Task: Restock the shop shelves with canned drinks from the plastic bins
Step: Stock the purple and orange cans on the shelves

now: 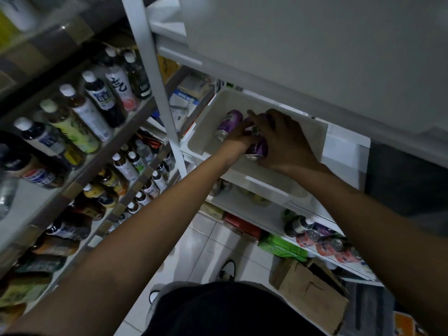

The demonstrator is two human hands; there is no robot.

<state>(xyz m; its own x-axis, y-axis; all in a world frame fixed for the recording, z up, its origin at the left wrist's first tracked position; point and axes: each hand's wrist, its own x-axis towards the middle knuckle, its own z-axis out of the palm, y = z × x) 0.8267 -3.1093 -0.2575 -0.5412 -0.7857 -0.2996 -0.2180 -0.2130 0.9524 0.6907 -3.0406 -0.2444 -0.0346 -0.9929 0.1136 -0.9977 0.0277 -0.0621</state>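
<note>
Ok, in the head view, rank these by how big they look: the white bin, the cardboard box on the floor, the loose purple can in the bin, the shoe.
1. white bin
2. cardboard box
3. loose purple can and shoe: they look alike. The shoe is farther away and partly hidden, so I leave them unranked.

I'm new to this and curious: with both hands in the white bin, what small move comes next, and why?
Probably lift the purple cans out of the white bin: the left hand and right hand grip them inside it.
</note>
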